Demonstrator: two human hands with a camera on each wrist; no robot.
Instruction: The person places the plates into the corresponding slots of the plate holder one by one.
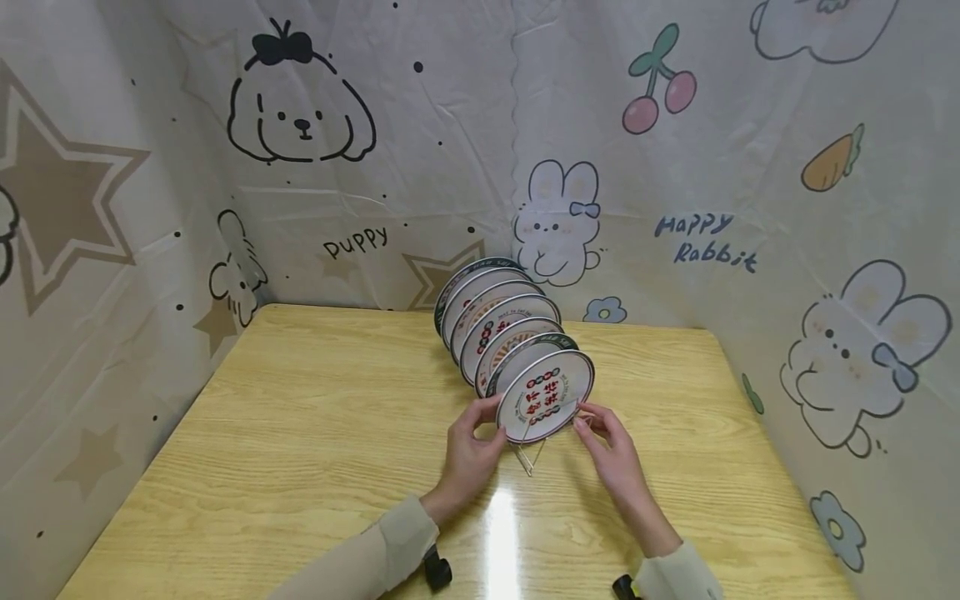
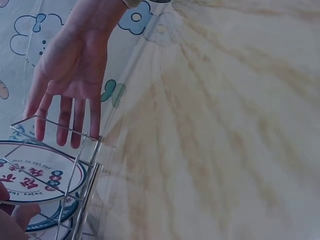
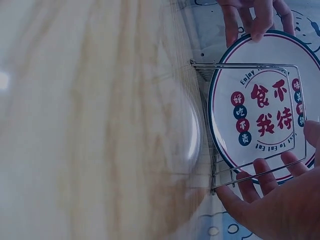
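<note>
In the head view, several round patterned plates [image 1: 517,325] stand tilted one behind another in a wire rack [image 1: 530,472]. My left hand [image 1: 471,450] pinches the left rim of the front white plate [image 1: 546,392], which has red characters and a dark rim. My right hand [image 1: 618,467] is at the rack's right side, close to that plate's edge. The left wrist view shows the right hand's fingers [image 2: 65,120] nearly straight, their tips at the wires. Rack wires [image 3: 260,65] pass in front of the plate in the right wrist view.
The rack stands on a light wood-grain table [image 1: 300,433]. Behind and beside it hang pale cloth walls [image 1: 450,125] printed with cartoon animals, stars and fruit. A band of glare [image 1: 501,542] lies on the table between the forearms.
</note>
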